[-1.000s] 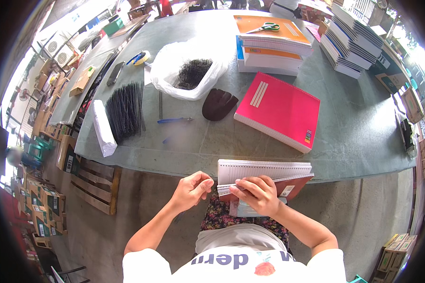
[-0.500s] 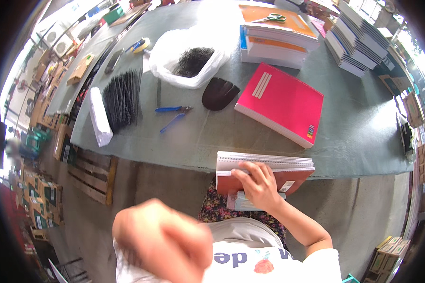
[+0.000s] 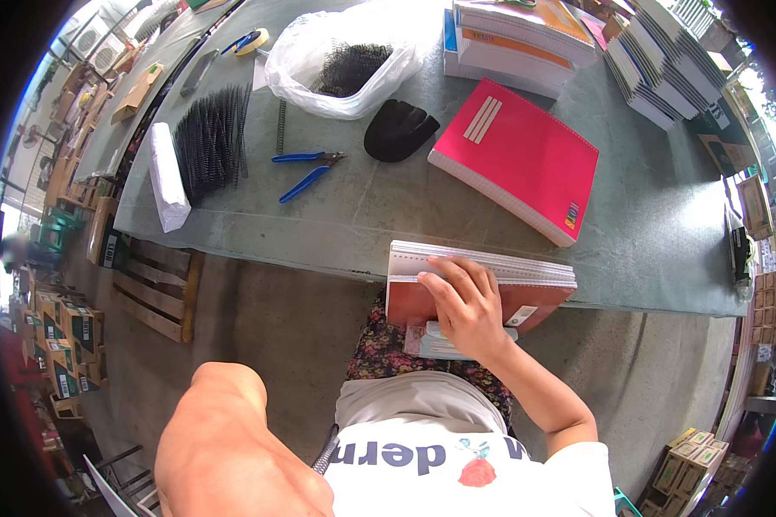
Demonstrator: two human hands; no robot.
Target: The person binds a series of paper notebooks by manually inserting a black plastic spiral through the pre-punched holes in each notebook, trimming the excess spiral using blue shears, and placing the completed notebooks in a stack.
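My right hand (image 3: 470, 302) grips a brown-covered notebook (image 3: 405, 300), fingers over its top edge, where a row of punched holes shows along the white pages. The notebook is tilted up against the table's near edge, above my lap. Beneath my right hand shows part of a pale blue-grey packet (image 3: 440, 343). My left arm is bent up close at the lower left, so my left hand (image 3: 293, 487) is mostly out of sight with its fingers hidden. A dark binding coil (image 3: 326, 450) sticks out beside it; its grip is hidden.
On the green table (image 3: 336, 224) lie a red notebook (image 3: 517, 155), blue-handled cutting pliers (image 3: 306, 177), a black rounded pad (image 3: 399, 131), a bundle of black coils (image 3: 211, 142), a white wrapped bar (image 3: 168, 177) and a white plastic bag (image 3: 297, 82) of coils. Notebook stacks (image 3: 517, 60) stand at the back.
My left arm has swung down and left, and the dark coil now shows beside it. My right hand keeps its hold on the notebook. The whole view has shifted slightly.
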